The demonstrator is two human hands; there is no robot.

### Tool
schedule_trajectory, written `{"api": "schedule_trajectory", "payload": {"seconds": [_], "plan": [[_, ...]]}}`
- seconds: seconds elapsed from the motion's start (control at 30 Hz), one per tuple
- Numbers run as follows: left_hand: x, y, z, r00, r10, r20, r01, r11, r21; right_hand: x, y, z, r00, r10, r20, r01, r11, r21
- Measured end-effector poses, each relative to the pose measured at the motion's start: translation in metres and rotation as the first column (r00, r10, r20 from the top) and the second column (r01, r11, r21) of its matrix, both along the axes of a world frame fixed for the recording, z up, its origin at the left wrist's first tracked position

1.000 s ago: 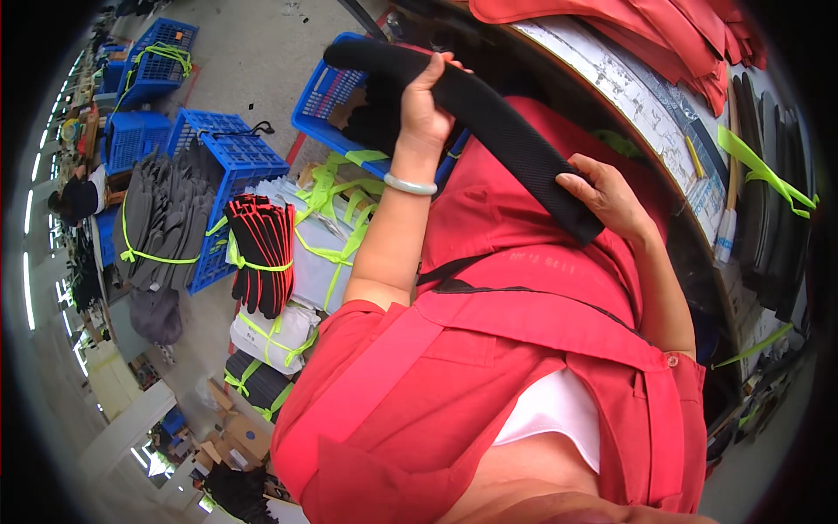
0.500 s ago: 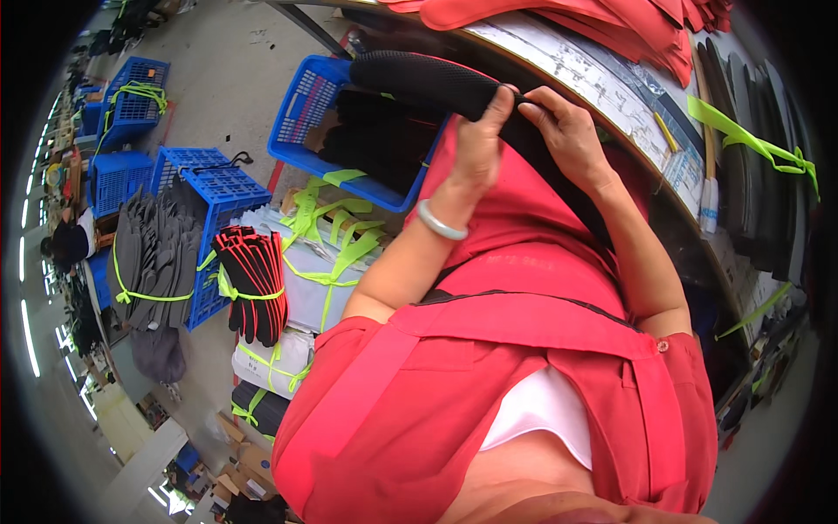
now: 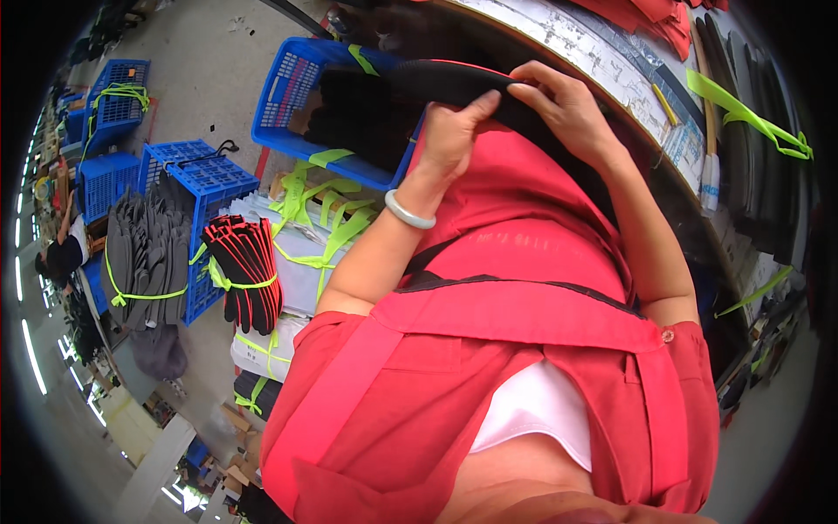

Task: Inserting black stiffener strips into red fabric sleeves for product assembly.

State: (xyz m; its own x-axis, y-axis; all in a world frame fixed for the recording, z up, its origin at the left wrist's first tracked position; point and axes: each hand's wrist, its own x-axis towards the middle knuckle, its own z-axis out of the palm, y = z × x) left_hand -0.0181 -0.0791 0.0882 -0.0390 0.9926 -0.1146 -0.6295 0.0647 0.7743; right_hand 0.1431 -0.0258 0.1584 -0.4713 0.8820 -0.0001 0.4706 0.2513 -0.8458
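Upper centre of the frame, we have both bare hands on one black fabric strip (image 3: 441, 80), a long piece with a thin red line along its upper edge. Left hand (image 3: 449, 140) is clamped on the strip's lower edge, thumb laid on top; its other fingers are partly hidden from us. Right hand (image 3: 572, 109) pinches the same strip just beside it, thumb and forefinger close together — the two hands nearly meet. Strip's far end reaches left over the rim of a blue plastic crate (image 3: 281, 96); its other part drops into shade behind the right hand. We note a pale bangle (image 3: 410, 211) on the left wrist and a red apron (image 3: 524, 249) below the hands.

Inside that crate we see dark fabric pieces (image 3: 353, 109). Upper right: a white-topped table (image 3: 567, 48) with a yellow pencil-like stick (image 3: 665, 105) on it, red fabric pieces (image 3: 642, 19) by the top edge, and, farther right, long dark strips with a neon-yellow ribbon (image 3: 742, 113).

Left of centre, we log a bundle of black pieces with red edging (image 3: 249, 279), tied, next to a tied grey bundle (image 3: 148, 253) and a second blue crate (image 3: 205, 166). Near the left edge, a co-worker (image 3: 63, 253) — small, too distorted for us to detail.
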Motion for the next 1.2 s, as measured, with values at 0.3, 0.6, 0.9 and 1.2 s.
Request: {"api": "schedule_trajectory", "payload": {"seconds": [0.3,0.6,0.9,1.2], "plan": [[-0.010,-0.004,0.006,0.997,-0.054,0.058,0.060,0.993,-0.105,-0.004,-0.002,-0.015,0.996,-0.006,-0.087,0.006,1.000,0.003],[-0.018,-0.012,0.002,0.998,0.009,0.061,0.000,0.990,-0.143,0.000,0.008,-0.016,0.996,0.030,0.083,-0.018,0.990,-0.143],[-0.009,-0.010,-0.002,0.992,0.025,0.124,-0.013,0.995,-0.096,-0.011,0.017,-0.030,0.995,0.089,-0.044,-0.093,0.990,-0.108],[-0.005,-0.018,-0.003,0.995,-0.037,0.090,0.050,0.988,-0.146,-0.014,0.012,-0.039,0.999,0.051,-0.008,-0.052,0.992,-0.119]]}}
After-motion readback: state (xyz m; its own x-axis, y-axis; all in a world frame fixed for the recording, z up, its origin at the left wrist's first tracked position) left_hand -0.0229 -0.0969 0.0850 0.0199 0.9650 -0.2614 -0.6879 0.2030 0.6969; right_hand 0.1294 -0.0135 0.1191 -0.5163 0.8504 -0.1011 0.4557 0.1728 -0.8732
